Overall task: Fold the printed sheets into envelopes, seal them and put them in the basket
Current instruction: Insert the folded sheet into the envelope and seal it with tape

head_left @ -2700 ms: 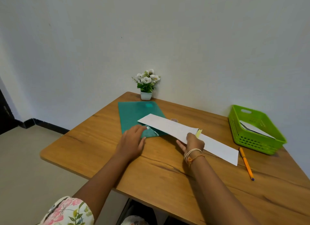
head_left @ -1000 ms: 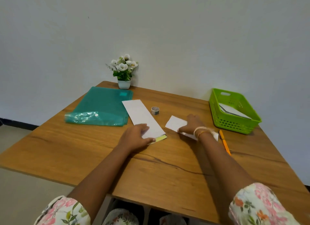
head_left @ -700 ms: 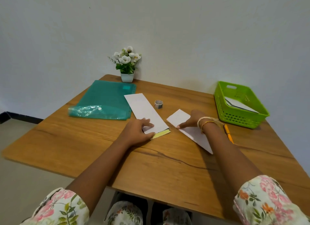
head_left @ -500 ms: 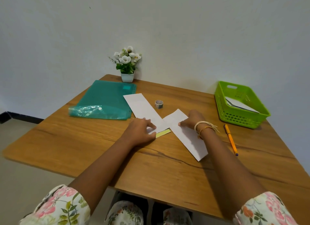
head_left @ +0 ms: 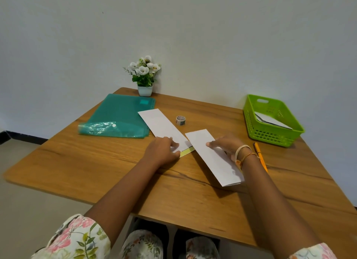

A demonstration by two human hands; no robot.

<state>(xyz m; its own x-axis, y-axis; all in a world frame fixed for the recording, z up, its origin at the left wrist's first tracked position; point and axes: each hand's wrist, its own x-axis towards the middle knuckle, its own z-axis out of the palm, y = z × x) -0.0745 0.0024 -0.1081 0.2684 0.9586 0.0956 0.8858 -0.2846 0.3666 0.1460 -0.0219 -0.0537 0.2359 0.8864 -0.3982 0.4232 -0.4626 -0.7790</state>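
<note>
Wooden table (head_left: 119, 173) by a plain wall, two folded paper strips at its middle.
Right hand (head_left: 225, 144) presses flat-fingered on the right strip (head_left: 214, 158), which runs near-right to far-left; left hand (head_left: 162, 148) flat on the left strip (head_left: 162, 127); basket (head_left: 270, 135) far right.

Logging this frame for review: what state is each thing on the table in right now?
Left hand: flat, pressing left folded sheet.
Right hand: flat on right folded sheet.
Yellow strip: peeks from under left sheet.
Basket: holds white papers.
Tape roll: standing, untouched.
Green folder: closed, flat.
Pen: lying beside the right wrist.
</note>
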